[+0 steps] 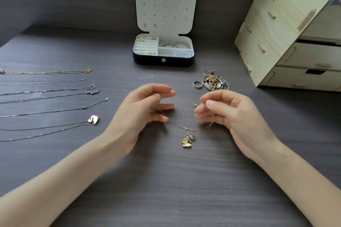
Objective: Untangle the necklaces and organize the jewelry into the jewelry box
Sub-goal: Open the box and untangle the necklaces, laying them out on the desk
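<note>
Low over the dark desk [166, 180], the left hand [145, 108] and right hand [227, 110] each pinch a thin gold necklace [177, 125] between thumb and forefinger, with the other fingers loosely curled. The chain sags between them, and its pendant cluster [187, 141] rests on the wood. Beyond stands the open jewelry box [147, 61]; a tangled jewelry pile [212, 82] and a silver ring [197, 84] lie near the right hand, and several straightened necklaces [46, 96] lie in a row at the left.
</note>
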{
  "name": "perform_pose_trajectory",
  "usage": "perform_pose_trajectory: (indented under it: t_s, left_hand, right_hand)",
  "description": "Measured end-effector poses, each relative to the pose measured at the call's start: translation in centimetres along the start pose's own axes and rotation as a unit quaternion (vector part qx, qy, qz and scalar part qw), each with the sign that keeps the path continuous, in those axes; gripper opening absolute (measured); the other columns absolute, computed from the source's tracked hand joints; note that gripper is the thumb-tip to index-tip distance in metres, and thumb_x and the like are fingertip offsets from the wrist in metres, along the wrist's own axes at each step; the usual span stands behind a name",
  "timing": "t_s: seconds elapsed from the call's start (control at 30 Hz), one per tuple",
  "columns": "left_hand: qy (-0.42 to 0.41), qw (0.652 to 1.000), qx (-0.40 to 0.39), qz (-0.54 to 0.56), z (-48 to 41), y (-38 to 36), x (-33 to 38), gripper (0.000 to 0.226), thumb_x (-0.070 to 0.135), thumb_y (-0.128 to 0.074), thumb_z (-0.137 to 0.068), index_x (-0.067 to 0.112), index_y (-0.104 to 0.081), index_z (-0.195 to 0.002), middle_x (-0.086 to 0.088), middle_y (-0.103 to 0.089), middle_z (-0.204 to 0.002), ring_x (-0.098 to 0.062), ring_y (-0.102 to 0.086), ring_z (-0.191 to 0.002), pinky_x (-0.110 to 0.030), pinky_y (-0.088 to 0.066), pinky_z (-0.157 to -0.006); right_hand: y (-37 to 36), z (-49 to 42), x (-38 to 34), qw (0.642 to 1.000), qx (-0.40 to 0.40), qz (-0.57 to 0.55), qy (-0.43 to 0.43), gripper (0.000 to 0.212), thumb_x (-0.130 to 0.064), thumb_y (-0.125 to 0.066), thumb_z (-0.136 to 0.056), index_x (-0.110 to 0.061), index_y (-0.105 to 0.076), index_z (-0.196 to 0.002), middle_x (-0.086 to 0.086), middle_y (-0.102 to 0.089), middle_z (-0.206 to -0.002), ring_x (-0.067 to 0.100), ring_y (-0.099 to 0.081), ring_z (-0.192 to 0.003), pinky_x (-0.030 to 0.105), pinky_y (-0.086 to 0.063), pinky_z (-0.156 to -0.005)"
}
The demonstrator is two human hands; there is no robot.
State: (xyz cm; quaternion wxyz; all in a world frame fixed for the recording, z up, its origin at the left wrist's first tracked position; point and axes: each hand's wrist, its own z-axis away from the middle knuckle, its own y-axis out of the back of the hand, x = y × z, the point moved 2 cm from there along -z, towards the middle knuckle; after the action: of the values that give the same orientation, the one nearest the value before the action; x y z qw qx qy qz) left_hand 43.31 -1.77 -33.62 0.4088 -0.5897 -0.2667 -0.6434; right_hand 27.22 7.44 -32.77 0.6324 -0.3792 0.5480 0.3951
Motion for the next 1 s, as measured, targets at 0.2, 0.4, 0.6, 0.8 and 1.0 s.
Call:
perform_pose_trajectory:
  t_s: [0.2,0.4,0.6,0.8,1.0]
  left_hand:
    - [-0.136,0.940,0.028,-0.310,-0.7,1.0,0.1,0.046,0.001,-0.043,-0.072,0.038,-0.068,-0.087,0.003,-0.068,-0.095,-0.017,-0.060,-0.069,-0.023,-0.043,-0.058]
    - [-0.193,0.860,0.080,-0.465,-0.5,1.1,1.0,0.041,-0.006,-0.052,-0.074,0.026,-0.074,-0.086,0.016,-0.062,-0.114,0.015,-0.048,-0.057,-0.008,-0.030,-0.058]
    - [-0.214,0.789,0.123,-0.563,0.0,1.6,1.5,0.033,0.003,-0.055,-0.076,0.025,-0.076,-0.089,0.006,-0.058,-0.130,-0.014,-0.041,-0.058,-0.022,-0.030,-0.067]
    - [-0.307,0.753,0.074,-0.578,1.2,1.0,1.5,0.028,0.008,-0.052,-0.070,0.020,-0.075,-0.079,-0.006,-0.067,-0.096,-0.031,-0.062,-0.077,-0.026,-0.040,-0.068]
    - [-0.347,0.726,-0.179,-0.566,3.6,-1.5,-0.8,0.043,0.011,-0.035,-0.077,0.021,-0.074,-0.091,0.004,-0.064,-0.087,-0.021,-0.056,-0.073,-0.026,-0.042,-0.065]
  right_hand:
    - [0.5,-0.1,0.4,0.948,0.080,0.286,0.116,0.014,-0.009,-0.067,-0.084,-0.020,-0.069,-0.093,-0.011,-0.071,-0.087,0.006,-0.067,-0.080,0.020,-0.051,-0.080]
    - [0.8,0.6,-0.2,0.785,0.152,0.543,0.256,0.015,-0.031,-0.080,-0.070,-0.021,-0.071,-0.076,-0.010,-0.065,-0.075,0.017,-0.055,-0.074,0.025,-0.035,-0.064]
    - [-0.3,1.3,-0.5,0.848,-0.134,0.484,0.169,0.014,-0.035,-0.079,-0.069,-0.029,-0.069,-0.077,-0.015,-0.060,-0.075,0.004,-0.049,-0.078,0.013,-0.035,-0.068]
    - [-0.5,1.3,-0.2,0.842,-0.153,0.492,0.161,0.008,-0.025,-0.075,-0.076,-0.028,-0.067,-0.075,-0.018,-0.056,-0.070,0.000,-0.048,-0.077,0.010,-0.034,-0.069]
    - [-0.1,1.2,-1.2,0.882,-0.156,0.427,0.126,0.012,-0.017,-0.070,-0.081,-0.028,-0.067,-0.076,-0.025,-0.059,-0.061,-0.001,-0.051,-0.059,0.010,-0.037,-0.057]
